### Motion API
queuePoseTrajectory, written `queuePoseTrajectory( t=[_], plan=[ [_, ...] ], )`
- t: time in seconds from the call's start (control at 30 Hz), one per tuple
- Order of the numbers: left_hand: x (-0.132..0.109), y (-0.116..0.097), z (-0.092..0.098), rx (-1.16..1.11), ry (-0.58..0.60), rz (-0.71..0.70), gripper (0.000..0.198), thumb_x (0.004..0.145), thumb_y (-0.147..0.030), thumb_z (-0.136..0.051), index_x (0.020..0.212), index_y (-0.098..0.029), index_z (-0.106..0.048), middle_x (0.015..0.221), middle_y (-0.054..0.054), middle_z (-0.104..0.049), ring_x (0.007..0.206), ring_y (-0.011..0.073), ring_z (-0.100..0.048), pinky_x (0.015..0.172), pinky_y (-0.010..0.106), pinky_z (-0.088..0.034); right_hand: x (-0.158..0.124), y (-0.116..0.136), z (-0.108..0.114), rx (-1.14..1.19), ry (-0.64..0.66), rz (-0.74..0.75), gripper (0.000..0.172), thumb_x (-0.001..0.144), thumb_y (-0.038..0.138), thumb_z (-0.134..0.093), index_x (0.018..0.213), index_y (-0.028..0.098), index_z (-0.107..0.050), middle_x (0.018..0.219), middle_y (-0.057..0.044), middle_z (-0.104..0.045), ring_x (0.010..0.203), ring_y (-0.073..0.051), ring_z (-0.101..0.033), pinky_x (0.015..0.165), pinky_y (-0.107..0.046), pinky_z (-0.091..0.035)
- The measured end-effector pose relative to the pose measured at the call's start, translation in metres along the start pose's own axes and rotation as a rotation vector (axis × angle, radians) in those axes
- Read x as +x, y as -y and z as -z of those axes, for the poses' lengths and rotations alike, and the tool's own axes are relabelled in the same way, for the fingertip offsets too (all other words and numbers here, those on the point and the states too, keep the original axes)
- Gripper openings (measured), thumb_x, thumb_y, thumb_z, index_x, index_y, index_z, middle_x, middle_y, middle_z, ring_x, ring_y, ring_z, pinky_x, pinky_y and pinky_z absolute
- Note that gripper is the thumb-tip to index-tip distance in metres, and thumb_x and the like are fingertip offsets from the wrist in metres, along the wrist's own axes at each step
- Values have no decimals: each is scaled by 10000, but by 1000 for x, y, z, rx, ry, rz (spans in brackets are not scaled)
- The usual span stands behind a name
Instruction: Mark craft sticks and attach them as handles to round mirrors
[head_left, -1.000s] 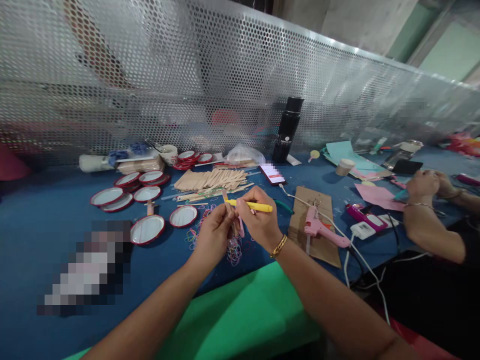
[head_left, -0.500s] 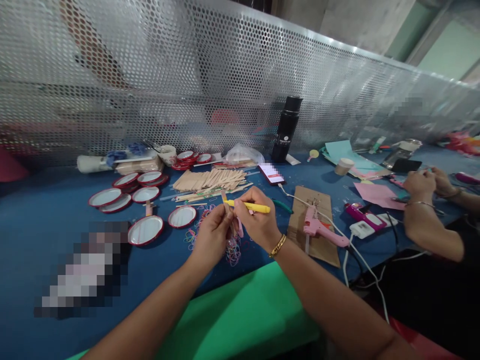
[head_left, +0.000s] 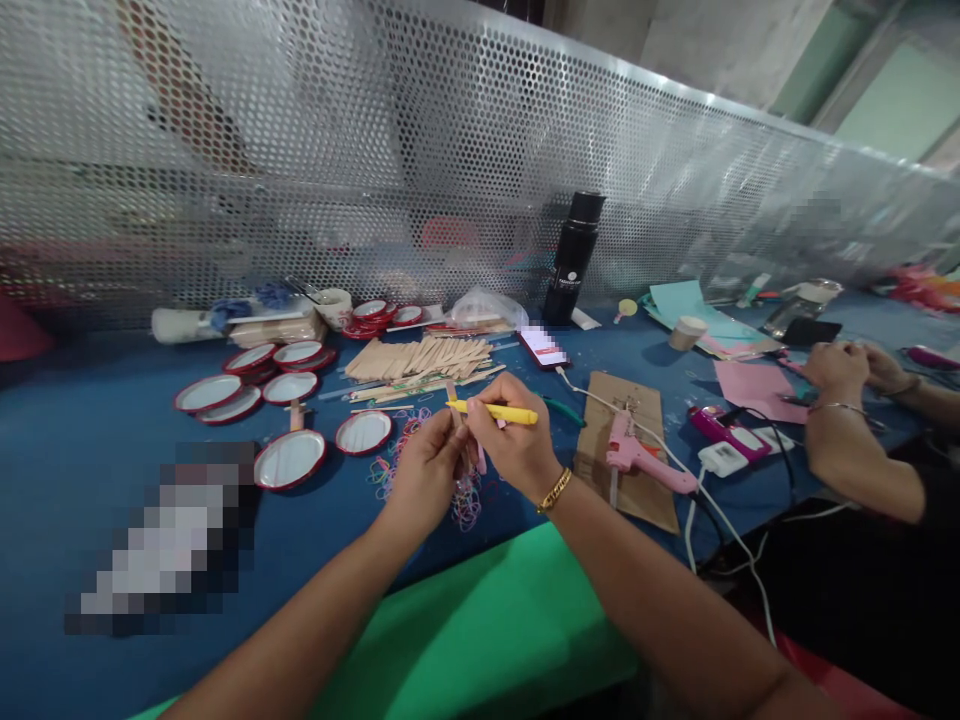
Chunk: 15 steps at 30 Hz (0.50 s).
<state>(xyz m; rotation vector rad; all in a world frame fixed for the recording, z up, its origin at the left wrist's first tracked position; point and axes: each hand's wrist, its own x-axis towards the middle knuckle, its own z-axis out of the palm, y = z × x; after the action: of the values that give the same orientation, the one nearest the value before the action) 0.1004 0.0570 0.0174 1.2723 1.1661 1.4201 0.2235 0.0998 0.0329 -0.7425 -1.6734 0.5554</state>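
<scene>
Between the fingers of my left hand [head_left: 429,462] a small wooden stick [head_left: 451,392] points upward. My right hand [head_left: 514,440] grips a yellow pen [head_left: 510,412], its tip against the stick's upper part. Under and around my hands lies a tangle of coloured rubber bands [head_left: 466,508]. Behind them is a pile of wooden sticks [head_left: 420,358]. To the left rest several red-rimmed white lids [head_left: 291,459], one with a short wooden piece at its upper edge.
A pink glue gun [head_left: 634,455] lies on cardboard [head_left: 600,400] at the right, with white cables beside it. A black bottle [head_left: 576,260] and a lit phone [head_left: 546,345] stand behind. Another person's hands [head_left: 840,370] are at the far right.
</scene>
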Motion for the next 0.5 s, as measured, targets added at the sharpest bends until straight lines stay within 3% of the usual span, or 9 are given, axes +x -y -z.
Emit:
queuePoseTrajectory(
  t=[0.5],
  plan=[
    [-2, -10, 0, 4, 8, 36, 345, 856, -503, -665, 725, -209, -542, 562, -51, -538, 467, 98, -392, 462, 242, -276, 4, -2, 3, -18, -82, 45, 192, 880, 229, -600, 702, 226, -529, 642, 43, -569, 581, -120, -539, 588, -252, -425]
  ],
)
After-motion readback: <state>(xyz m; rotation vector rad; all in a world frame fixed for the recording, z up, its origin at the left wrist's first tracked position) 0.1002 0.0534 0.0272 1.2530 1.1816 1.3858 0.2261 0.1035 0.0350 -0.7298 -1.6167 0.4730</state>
